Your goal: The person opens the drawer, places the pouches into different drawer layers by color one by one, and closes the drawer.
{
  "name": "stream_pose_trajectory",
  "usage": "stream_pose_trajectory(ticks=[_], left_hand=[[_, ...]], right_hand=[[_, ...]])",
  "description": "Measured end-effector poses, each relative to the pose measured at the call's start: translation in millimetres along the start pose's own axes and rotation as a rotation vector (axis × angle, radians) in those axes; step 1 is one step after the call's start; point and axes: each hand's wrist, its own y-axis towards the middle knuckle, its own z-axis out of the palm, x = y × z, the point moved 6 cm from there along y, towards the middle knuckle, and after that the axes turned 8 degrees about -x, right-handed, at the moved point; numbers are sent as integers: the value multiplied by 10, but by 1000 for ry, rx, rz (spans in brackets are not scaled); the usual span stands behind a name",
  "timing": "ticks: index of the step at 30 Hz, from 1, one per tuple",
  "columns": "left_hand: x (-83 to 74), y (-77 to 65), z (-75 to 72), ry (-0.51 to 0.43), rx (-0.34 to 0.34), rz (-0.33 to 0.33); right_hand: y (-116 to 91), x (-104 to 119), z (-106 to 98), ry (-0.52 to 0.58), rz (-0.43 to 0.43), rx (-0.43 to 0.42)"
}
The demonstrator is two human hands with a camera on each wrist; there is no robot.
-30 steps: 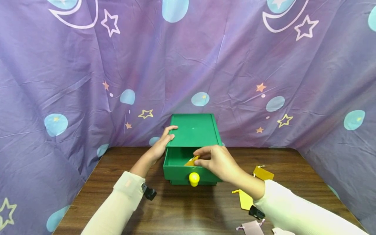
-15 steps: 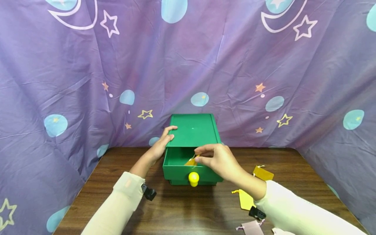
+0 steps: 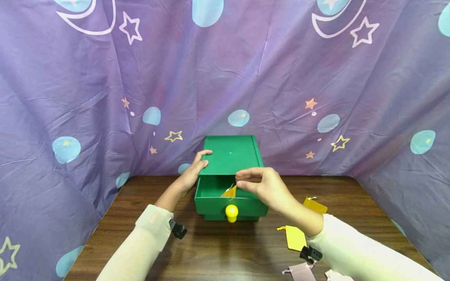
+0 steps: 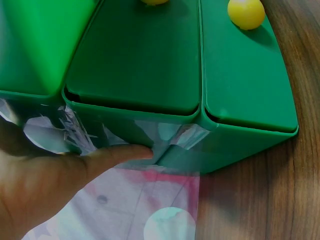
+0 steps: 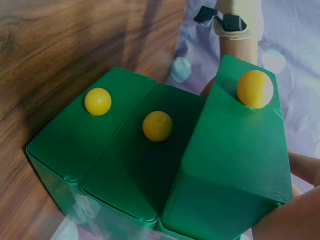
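Note:
A green drawer cabinet [image 3: 230, 156] stands in the middle of the table, its top drawer [image 3: 211, 205] pulled out with a round yellow knob [image 3: 231, 212]. Inside that drawer is a small orange drawstring pouch [image 3: 229, 192], partly hidden by the drawer front. My left hand [image 3: 191, 173] rests against the cabinet's left side, fingertips at the top edge; in the left wrist view its thumb [image 4: 120, 154] lies straight along the side. Just above the drawer's right part is my right hand [image 3: 265, 185], thumb and fingers slightly apart, close to the pouch but not holding it.
Right of the cabinet lie an orange pouch [image 3: 315, 205], a yellow pouch [image 3: 295, 238], a lilac pouch [image 3: 302, 272] and a pale pink pouch [image 3: 337, 276]. Two lower drawers with yellow knobs [image 5: 157, 126] are pushed in. A purple patterned curtain [image 3: 225, 78] hangs behind the table [image 3: 225, 249].
My right hand has let go of the orange pouch and risen slightly up and to the right. The pouch stays in the drawer. My left hand has kept its place.

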Motion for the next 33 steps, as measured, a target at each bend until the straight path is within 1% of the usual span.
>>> stream_pose_trajectory(ticks=[8, 22, 33], left_hand=[[13, 2, -15, 2, -8, -17], [-5, -1, -18, 2, 5, -6], [12, -4, -9, -14, 10, -16]], right_hand=[[1, -31, -50, 50, 8, -15], [-53, -103, -152, 75, 60, -27], [-99, -143, -226, 115, 61, -27]])
